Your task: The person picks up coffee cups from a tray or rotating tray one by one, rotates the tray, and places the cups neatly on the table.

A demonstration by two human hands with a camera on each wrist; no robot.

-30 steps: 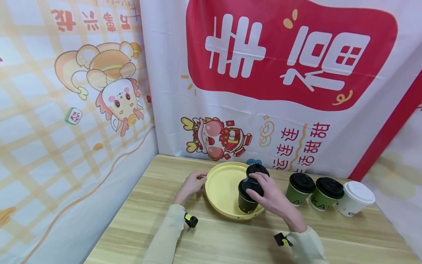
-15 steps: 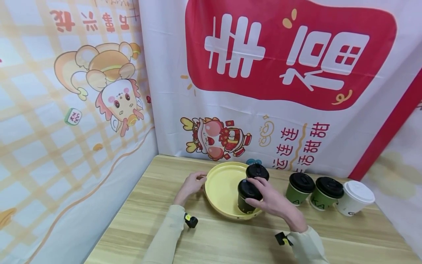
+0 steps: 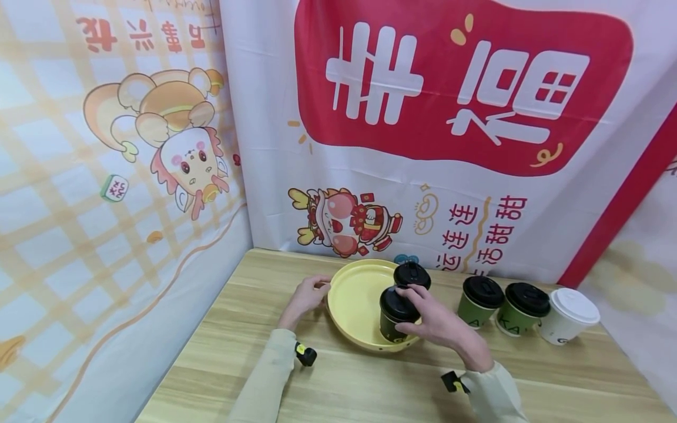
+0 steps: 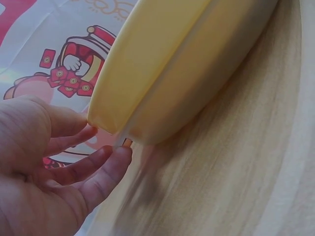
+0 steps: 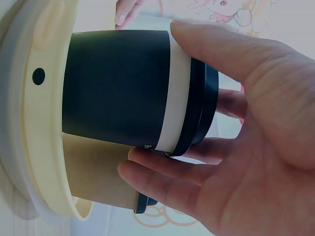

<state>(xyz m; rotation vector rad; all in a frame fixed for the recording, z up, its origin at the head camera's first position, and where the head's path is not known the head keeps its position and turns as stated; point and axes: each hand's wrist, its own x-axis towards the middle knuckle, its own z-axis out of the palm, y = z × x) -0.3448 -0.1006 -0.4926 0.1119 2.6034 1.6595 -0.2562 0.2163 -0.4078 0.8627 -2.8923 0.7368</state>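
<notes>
A round yellow tray (image 3: 351,305) with a raised rim lies on the table. My left hand (image 3: 308,295) holds its left rim; in the left wrist view the thumb meets the upper edge and other fingers sit lower. Inside the tray's right side stands a dark paper coffee cup (image 3: 391,330) with a black lid, upright. My right hand (image 3: 438,322) grips this cup near the lid, thumb on one side and fingers on the other, as the right wrist view shows. Behind it is a second black-lidded cup (image 3: 412,275), whose brown side (image 5: 101,169) appears in the right wrist view.
Right of the tray, two green cups (image 3: 478,302) (image 3: 523,308) with black lids and a white cup (image 3: 570,317) with a white lid stand in a row. Printed cloth walls (image 3: 275,176) border the wooden table (image 3: 359,388) at the back and left.
My right hand has shifted slightly down and left, its thumb moving from the front cup's lid to its side. The cups, the tray and my left hand look unmoved.
</notes>
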